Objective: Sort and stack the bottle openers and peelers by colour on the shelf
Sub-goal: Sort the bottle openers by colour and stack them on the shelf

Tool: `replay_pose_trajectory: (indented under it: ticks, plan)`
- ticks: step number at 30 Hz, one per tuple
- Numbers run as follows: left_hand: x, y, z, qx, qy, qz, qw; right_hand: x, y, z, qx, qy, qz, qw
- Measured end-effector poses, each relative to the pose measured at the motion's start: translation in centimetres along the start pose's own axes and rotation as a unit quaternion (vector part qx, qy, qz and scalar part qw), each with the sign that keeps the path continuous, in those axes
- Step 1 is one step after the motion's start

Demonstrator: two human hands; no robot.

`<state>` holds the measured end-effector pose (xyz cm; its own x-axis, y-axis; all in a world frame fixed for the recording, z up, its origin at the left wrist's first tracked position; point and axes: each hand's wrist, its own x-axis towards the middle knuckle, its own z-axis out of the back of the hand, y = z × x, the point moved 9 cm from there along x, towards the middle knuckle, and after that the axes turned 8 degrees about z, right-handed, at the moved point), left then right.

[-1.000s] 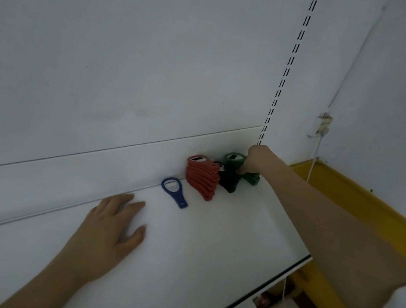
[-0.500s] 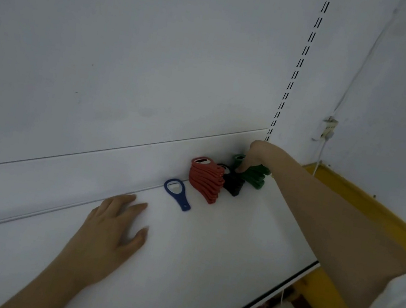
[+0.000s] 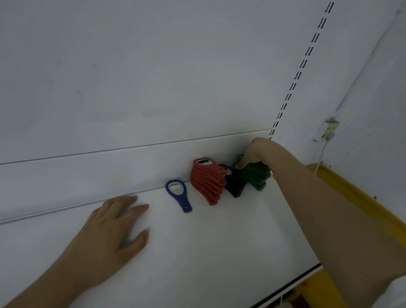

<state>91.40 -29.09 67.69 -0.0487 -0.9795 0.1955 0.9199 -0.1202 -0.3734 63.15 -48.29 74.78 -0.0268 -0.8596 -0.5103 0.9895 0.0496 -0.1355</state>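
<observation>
On the white shelf (image 3: 207,248), against the back wall, stand three piles of openers: a red stack (image 3: 207,180), a black stack (image 3: 235,184) and a green stack (image 3: 256,176). A single blue bottle opener (image 3: 179,195) lies flat to the left of the red stack. My right hand (image 3: 254,154) reaches across the shelf and holds the top of the green stack with curled fingers. My left hand (image 3: 114,230) rests flat on the shelf with its fingers spread, short of the blue opener and holding nothing.
The shelf's front edge (image 3: 277,298) runs diagonally at lower right, with floor below it. A slotted upright rail (image 3: 302,65) rises behind the green stack. A yellow skirting band (image 3: 365,205) and a wall socket with cable (image 3: 329,129) sit at right.
My right hand has pressed the green openers down from a raised, tilted pose onto the green stack near the wall. My left hand has stayed put.
</observation>
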Motion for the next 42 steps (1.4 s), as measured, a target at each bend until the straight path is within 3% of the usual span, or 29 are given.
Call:
replay_pose_trajectory:
  ticks: [5,12,22,27,30,32,35,38,42]
  plan:
    - [0.1,0.1,0.0,-0.001,-0.003,-0.003,1.0,0.1,0.4,-0.6,-0.032,0.029,0.012,0.999]
    - [0.0,0.0,0.0,0.002,0.001,-0.003,1.0,-1.0,-0.5,-0.9,-0.073,0.05,-0.041,0.995]
    - [-0.1,0.0,0.1,-0.002,0.007,0.003,1.0,-0.6,-0.3,-0.9,-0.046,0.015,-0.013,0.999]
    - [-0.1,-0.2,0.1,-0.003,0.009,0.005,1.0,-2.2,-0.9,1.0,0.001,-0.036,0.019,0.999]
    - [0.0,-0.2,0.1,-0.002,0.009,0.006,1.0,-5.0,-2.6,4.5,0.04,-0.144,0.016,0.989]
    - [-0.1,-0.3,0.2,-0.003,0.01,0.008,1.0,-8.1,-2.8,7.5,0.099,-0.284,0.036,0.953]
    - [-0.1,-0.6,0.4,-0.017,0.011,0.0,1.0,-14.8,1.6,10.4,0.28,-0.465,0.18,0.82]
    - [-0.9,-0.1,1.4,-0.006,0.042,-0.024,0.999,-19.4,11.7,9.8,0.385,-0.45,0.388,0.707]
    - [-5.0,4.2,8.0,-0.014,-0.014,0.047,0.999,-23.1,25.9,6.4,0.421,-0.349,0.547,0.634]
